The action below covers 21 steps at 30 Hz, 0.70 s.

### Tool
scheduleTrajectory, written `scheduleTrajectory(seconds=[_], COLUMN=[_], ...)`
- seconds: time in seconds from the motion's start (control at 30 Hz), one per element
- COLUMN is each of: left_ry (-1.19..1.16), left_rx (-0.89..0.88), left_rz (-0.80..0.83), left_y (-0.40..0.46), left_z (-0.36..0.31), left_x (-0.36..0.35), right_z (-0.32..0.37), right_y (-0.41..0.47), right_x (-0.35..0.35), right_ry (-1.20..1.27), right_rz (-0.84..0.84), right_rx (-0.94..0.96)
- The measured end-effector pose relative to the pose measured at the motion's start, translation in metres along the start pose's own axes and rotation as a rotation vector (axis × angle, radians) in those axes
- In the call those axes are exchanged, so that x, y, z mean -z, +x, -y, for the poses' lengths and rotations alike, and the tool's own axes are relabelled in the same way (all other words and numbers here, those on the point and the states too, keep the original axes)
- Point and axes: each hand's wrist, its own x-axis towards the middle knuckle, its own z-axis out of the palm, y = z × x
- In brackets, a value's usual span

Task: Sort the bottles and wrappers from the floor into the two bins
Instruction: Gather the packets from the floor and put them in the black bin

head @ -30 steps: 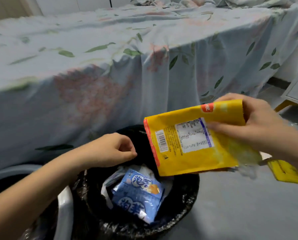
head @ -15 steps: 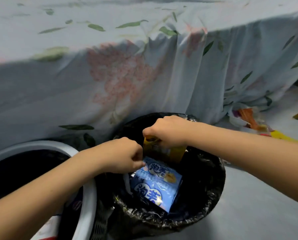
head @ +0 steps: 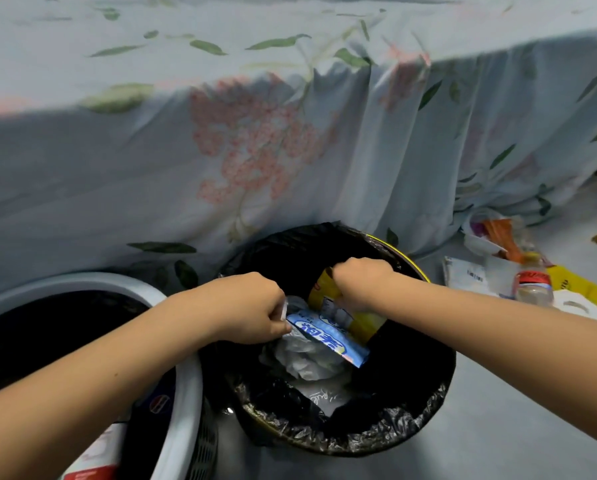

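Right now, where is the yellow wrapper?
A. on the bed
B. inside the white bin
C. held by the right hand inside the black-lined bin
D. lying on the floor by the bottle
C: the right hand grips the yellow wrapper down inside the black-lined bin, next to the blue wrapper.

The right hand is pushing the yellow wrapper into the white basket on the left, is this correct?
Not quite. In the head view the right hand pushes the yellow wrapper into the black-lined bin, not the white basket beside it.
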Motion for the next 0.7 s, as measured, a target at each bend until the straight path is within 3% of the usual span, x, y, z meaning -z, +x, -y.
scheduleTrajectory(seconds=[0.2, 0.33, 0.43, 0.6, 0.7], left_ry=[-0.052, -0.121, -0.187, -0.208, -0.196], left_rx=[-0.001, -0.015, -0.045, -0.141, -0.247], left_rz=[-0.029, -0.068, -0.108, -0.201, -0.187], left_y=[0.002, 0.005, 0.005, 0.011, 0.029], left_z=[0.002, 0.004, -0.001, -0.022, -0.042], left_x=[-0.002, -0.002, -0.001, -0.003, -0.009], right_z=[-0.01, -0.029, -0.05, -0.07, -0.076], right_y=[-0.017, -0.046, -0.073, -0.099, -0.099], right_x=[0.028, 0.048, 0.045, 0.01, -0.002], right_ry=[0.087, 0.347, 0.394, 0.296, 0.398], right_rz=[-0.05, -0.373, -0.595, -0.368, -0.455], right_rx=[0.052, 0.07, 0.023, -0.222, -0.194])
